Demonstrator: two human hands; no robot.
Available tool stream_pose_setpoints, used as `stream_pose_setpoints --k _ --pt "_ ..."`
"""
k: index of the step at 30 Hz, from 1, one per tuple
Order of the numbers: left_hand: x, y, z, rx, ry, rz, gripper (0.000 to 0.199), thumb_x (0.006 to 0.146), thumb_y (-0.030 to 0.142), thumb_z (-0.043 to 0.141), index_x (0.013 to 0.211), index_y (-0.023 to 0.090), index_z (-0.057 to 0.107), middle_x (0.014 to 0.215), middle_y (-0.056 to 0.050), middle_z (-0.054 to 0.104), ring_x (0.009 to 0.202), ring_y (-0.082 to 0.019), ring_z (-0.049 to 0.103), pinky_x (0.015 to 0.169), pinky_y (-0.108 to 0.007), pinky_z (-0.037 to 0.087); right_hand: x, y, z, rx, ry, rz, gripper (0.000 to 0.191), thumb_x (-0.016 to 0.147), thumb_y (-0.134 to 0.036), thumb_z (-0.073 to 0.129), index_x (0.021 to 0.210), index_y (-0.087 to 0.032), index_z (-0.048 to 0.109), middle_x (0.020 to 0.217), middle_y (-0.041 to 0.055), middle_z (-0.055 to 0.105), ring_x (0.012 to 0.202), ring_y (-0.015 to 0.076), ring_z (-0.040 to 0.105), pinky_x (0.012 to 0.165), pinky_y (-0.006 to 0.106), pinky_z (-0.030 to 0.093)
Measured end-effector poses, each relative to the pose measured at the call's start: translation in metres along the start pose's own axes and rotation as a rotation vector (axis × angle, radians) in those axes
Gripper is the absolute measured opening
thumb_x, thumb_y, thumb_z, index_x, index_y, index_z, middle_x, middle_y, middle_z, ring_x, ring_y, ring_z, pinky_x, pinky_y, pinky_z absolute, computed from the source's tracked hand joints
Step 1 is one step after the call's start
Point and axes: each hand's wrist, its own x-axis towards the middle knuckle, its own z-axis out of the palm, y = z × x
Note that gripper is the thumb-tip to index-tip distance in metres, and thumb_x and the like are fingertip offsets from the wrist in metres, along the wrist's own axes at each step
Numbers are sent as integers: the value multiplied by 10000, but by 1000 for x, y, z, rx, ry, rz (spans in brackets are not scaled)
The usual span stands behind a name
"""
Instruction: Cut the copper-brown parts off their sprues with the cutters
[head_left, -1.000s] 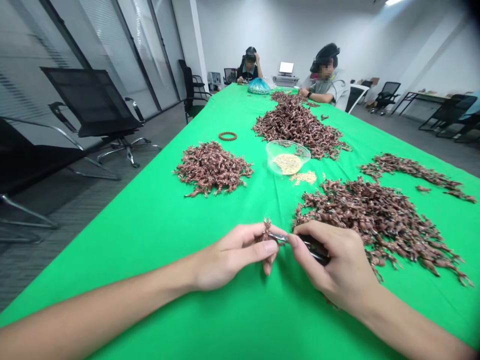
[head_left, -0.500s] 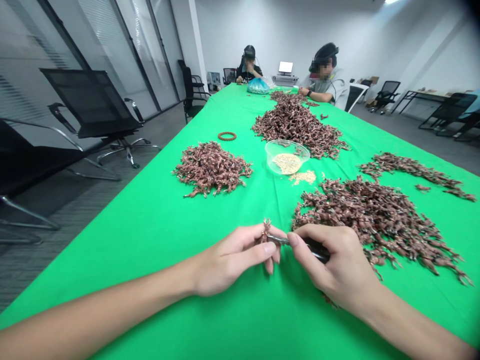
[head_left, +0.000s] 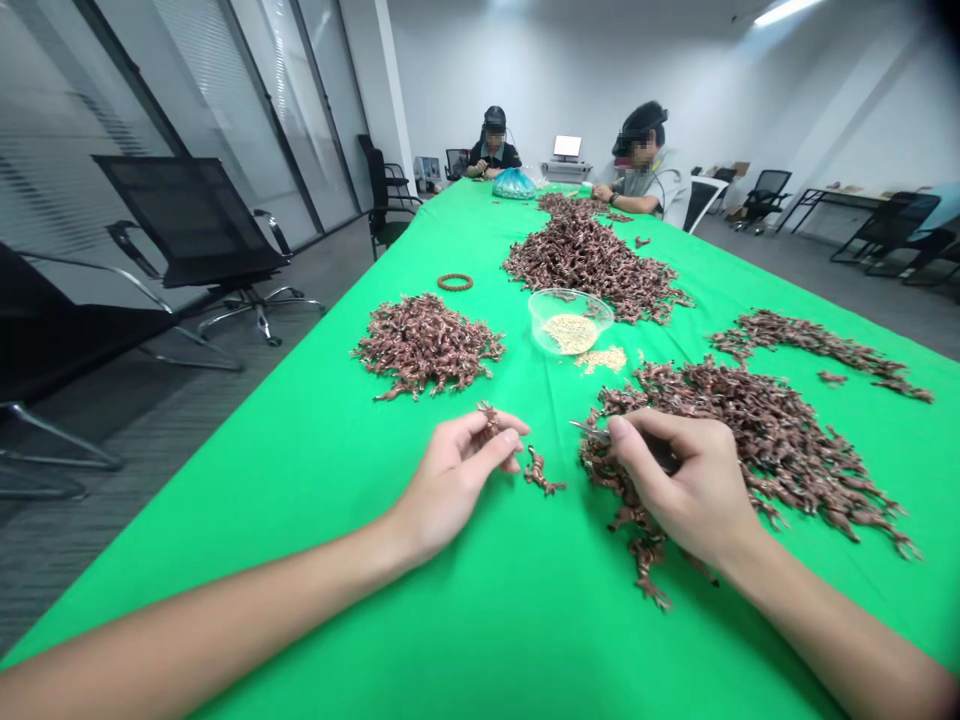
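Observation:
Between the thumb and fingers of my left hand (head_left: pixel 450 480) is a small brown animal figurine (head_left: pixel 489 418), its upper end sticking out above the fingers. Another brown figurine (head_left: pixel 540 472) lies on the green cloth just right of those fingertips. My right hand (head_left: pixel 694 490) is closed around a thin metal-tipped tool (head_left: pixel 589 430) with a dark handle, mostly hidden in the palm. The tool's tip points left, apart from the left hand. Under and behind my right hand spreads a large pile of brown figurines (head_left: pixel 780 430).
A smaller figurine pile (head_left: pixel 427 345) lies left, a bigger one (head_left: pixel 592 262) farther back. Between them stands a clear bowl (head_left: pixel 534 325) of pale grains, some spilled (head_left: pixel 602 358) beside it. A brown braided ring (head_left: pixel 454 282) and a blue bag (head_left: pixel 514 184) lie beyond. Two people sit at the far end.
My hands have drawn apart: the left moved left and up with a figurine, the right moved right with the tool tip away from it. A loose figurine now shows between them.

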Motion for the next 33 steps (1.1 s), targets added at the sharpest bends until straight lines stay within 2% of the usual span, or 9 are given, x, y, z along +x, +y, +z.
stream_pose_setpoints --k 4,8,15,19,21,23,27,29,33 --pt "0 2 1 53 1 -19 214 865 297 663 1003 134 664 817 -27 633 739 -156 577 724 -315 451 2 7 -3 -20 25 -36 291 927 -335 604 689 -178 662 526 -47 527 450 72 428 467 231 320" --pt "-1 2 0 78 57 -14 198 853 279 639 1001 148 628 724 26 516 638 -120 461 621 -283 370 4 14 -5 -50 50 -60 297 918 -344 607 684 -173 669 528 -42 528 450 77 437 467 234 323" --pt "6 2 -13 248 110 121 174 914 348 580 992 193 565 781 22 497 681 -133 431 620 -287 354 7 21 -6 -82 65 -75 315 930 -365 576 705 -172 684 559 -21 580 467 99 483 493 250 357" --pt "25 11 -36 435 274 255 155 952 357 517 953 202 514 803 6 538 690 -150 482 635 -296 391 6 18 -3 -77 -56 -111 253 934 -354 573 795 -179 691 664 -4 646 564 117 562 572 258 411" --pt "37 17 -53 559 393 331 147 949 343 524 970 204 483 813 -5 566 720 -170 528 676 -317 423 2 15 -1 -83 -123 -156 212 926 -346 578 857 -178 689 728 11 667 624 131 593 625 269 436" --pt "48 20 -73 721 450 375 149 955 347 518 983 203 492 806 -13 592 733 -190 562 727 -352 450 -3 9 3 -78 -185 -222 192 923 -334 571 903 -172 674 769 28 666 661 143 596 655 283 450" --pt "65 15 -111 965 467 572 133 892 321 617 923 192 620 1027 -71 635 1035 -254 603 955 -438 449 -20 -11 16 -132 -343 -391 216 921 -324 549 993 -147 650 827 68 644 741 188 583 686 328 477" --pt "70 8 -124 996 441 608 128 869 317 649 904 197 674 1118 -78 631 1134 -268 588 1023 -454 429 -30 -25 27 -244 -440 -449 259 941 -345 515 1016 -133 644 887 101 646 805 233 586 724 386 503" --pt "74 -6 -133 1020 383 591 297 918 350 587 1159 187 643 1270 -106 603 1224 -270 558 1081 -454 409 -50 -54 47 -325 -541 -421 360 993 -372 459 1192 -104 593 1136 162 622 1065 310 573 892 479 532"
